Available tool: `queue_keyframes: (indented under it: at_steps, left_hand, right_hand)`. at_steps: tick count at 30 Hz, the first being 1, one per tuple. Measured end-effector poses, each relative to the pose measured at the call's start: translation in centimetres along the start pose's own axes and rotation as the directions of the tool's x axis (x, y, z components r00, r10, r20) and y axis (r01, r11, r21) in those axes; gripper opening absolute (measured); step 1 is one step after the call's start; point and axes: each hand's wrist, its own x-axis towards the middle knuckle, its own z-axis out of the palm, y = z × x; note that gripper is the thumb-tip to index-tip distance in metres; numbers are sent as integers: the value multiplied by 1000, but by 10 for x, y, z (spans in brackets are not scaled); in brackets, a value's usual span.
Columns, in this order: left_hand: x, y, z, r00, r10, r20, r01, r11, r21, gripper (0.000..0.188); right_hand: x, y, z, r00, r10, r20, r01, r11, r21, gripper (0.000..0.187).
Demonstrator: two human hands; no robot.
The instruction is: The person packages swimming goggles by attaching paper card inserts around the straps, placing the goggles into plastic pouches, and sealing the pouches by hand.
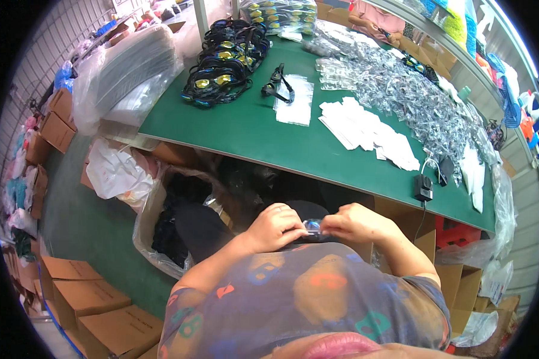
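- One left hand (276,227) and one right hand (352,222) are pinching one shiny thing (312,227) between them, near the shirt (269,305).
- One black plug (423,188) is resting on one green table (233,134).

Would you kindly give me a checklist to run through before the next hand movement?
1. Left hand gripping the small shiny bluish piece: ok.
2. Right hand gripping its other side: ok.
3. Exact kind of piece: cannot tell, the hands partly cover it.
4. Single pair of black goggles lying on white rectangular sheets: ok.
5. Loose white paper slips squared into a neat stack: not ok, fanned out on the green tabletop.
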Motion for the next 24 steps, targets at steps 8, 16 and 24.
queue_keyframes:
  at_steps: [8, 16, 24]
  left_hand:
    - [-21, -29, 6, 987, -157, -35, 152, 981, -123, 10]
    - [-34, -54, 19, 863, -482, -149, 390, 826, -407, 11]
    - [-42, -52, 5, 811, -547, -210, 415, 789, -453, 9]
  right_hand:
    - [-97, -14, -49, 887, 434, 157, -457, 874, 164, 16]
    - [-142, -3, -58, 584, 812, 24, -774, 565, -285, 40]
    - [129, 100, -67, 851, 161, -500, -284, 942, -181, 55]
